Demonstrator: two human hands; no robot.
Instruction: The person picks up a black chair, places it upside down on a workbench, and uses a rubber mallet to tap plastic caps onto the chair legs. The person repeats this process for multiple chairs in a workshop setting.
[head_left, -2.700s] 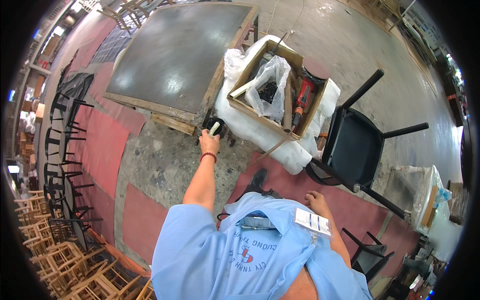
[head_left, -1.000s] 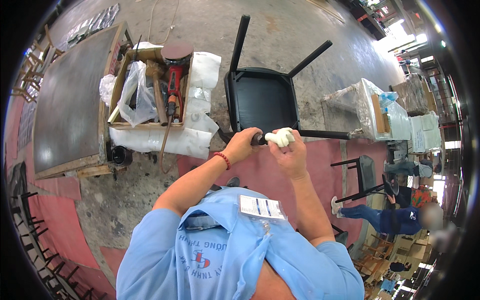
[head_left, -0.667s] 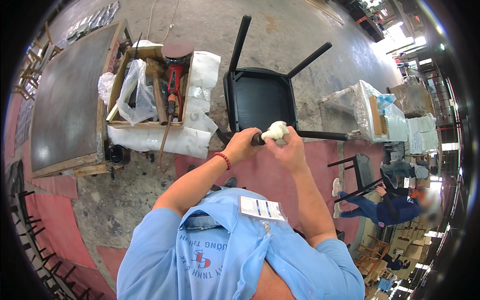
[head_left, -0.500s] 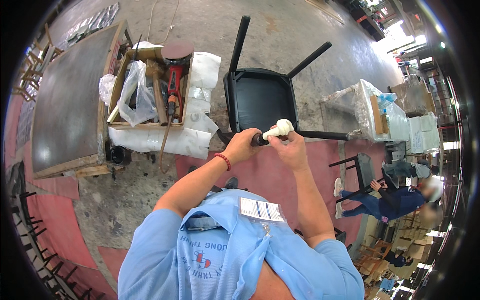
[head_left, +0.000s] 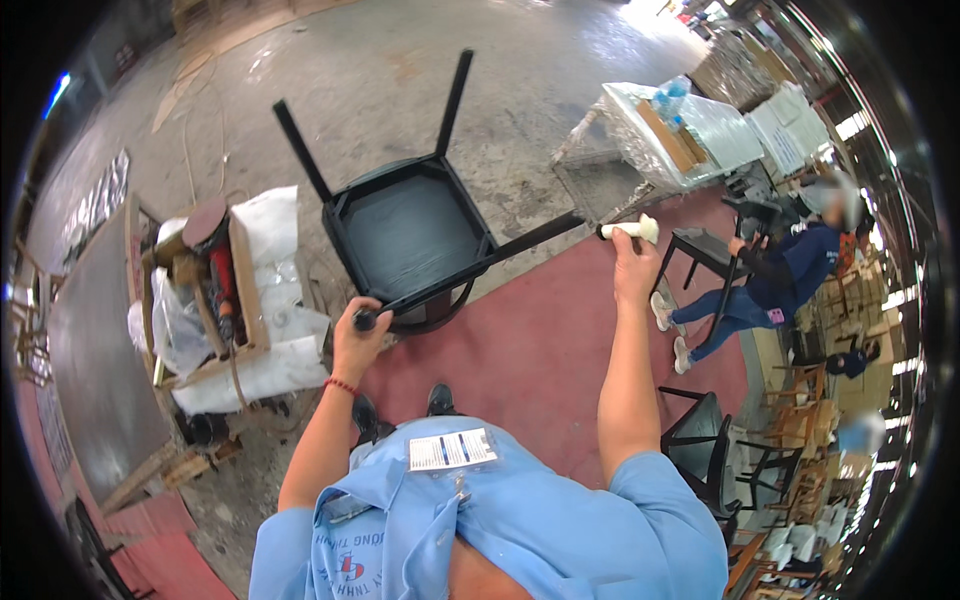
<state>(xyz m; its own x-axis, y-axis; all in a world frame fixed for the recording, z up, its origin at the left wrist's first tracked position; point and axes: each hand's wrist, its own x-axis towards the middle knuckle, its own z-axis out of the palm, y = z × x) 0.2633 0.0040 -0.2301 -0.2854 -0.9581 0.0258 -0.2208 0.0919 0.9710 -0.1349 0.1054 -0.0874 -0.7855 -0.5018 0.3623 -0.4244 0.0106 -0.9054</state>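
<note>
A black chair is turned over, with the underside of its seat facing up and its legs sticking out. My left hand is closed around the end of its near-left leg. Away to the right of the chair, my right hand pinches a short white roll with a dark tip on its left and a crumpled, cream, cloth-like end on its right. It is held up beside the end of the chair's right leg, apart from it. What the roll is made of is not clear.
To the left, a box holds a red power sander, a hammer and clear plastic, beside a dark-topped table. A plastic-wrapped table stands far right. A co-worker handles another chair there. More black chairs stand near right.
My hands, close together before with the white roll between them, are now wide apart. The left still grips the leg; the right has carried the roll rightward. The view and chair have turned.
</note>
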